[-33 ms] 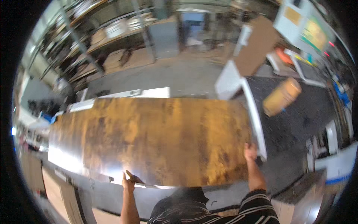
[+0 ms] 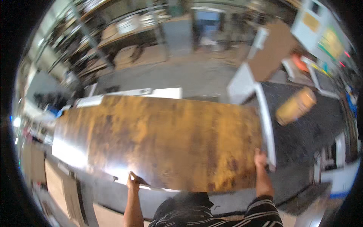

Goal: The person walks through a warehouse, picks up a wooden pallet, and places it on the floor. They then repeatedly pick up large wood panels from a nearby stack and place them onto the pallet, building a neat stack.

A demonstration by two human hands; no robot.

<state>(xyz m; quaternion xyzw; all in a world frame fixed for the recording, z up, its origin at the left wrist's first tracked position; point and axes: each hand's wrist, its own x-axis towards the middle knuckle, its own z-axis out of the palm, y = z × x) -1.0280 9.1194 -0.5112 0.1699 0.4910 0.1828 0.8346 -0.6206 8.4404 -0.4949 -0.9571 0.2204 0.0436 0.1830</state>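
A large board (image 2: 177,143) with a glossy, mottled brown and amber surface lies flat in front of me. My left hand (image 2: 133,179) is closed on its near edge, the thumb showing at the top and the other fingers partly hidden. At the right end, near the front corner, my right hand (image 2: 260,156) grips the board's edge, blurred, with its fingertips out of sight. Light glares off the board's left part. A step in the far edge, towards the left, hints at a second board, but I cannot tell.
Right of the board stands a dark-topped table (image 2: 302,140) with a white edge, bearing a roll of brown tape or wrap (image 2: 296,106). A brown panel (image 2: 272,49) leans behind it. White strips (image 2: 166,93) lie beyond the board. Loaded shelves (image 2: 124,30) line the back.
The whole view has shifted slightly, so most things sit a little farther right. Both hands keep their places on the board.
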